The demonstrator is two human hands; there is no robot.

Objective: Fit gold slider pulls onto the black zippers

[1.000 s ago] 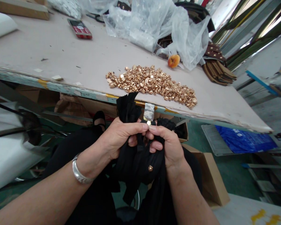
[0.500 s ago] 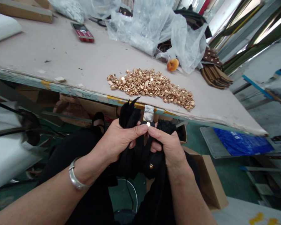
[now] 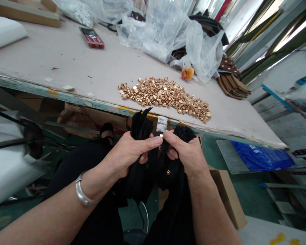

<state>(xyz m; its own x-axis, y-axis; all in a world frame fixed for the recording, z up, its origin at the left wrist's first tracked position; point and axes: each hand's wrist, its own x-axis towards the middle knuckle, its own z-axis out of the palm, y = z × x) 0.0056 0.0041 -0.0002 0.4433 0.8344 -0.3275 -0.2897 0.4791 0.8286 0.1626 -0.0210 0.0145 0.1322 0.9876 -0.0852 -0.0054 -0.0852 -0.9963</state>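
Observation:
Black fabric strips (image 3: 140,127) are bunched in both hands above my lap. My left hand (image 3: 132,149) is closed round one bundle, its thumb stretched toward the middle. My right hand (image 3: 185,149) grips the other bundle, thumb and forefinger pinched beside a small gold metal piece (image 3: 161,135) on the black fabric between the thumb tips. Another gold piece (image 3: 168,172) shows lower on the black material. Just beyond the thumbs is a silvery tape-wrapped tab (image 3: 162,124) at the table edge. A heap of gold metal pieces (image 3: 163,93) lies on the table in front.
The table (image 3: 73,68) carries a red phone (image 3: 92,37), clear plastic bags (image 3: 158,34), a peach-like fruit (image 3: 187,73) and stacked brown strips (image 3: 233,85). An open cardboard box (image 3: 229,197) stands low at the right, near a grey crate (image 3: 231,158) with blue plastic.
The right hand has shifted slightly up, with its thumb nearer the tape-wrapped tab. The lower gold piece has moved up and right with the fabric. The left hand stays nearly in place.

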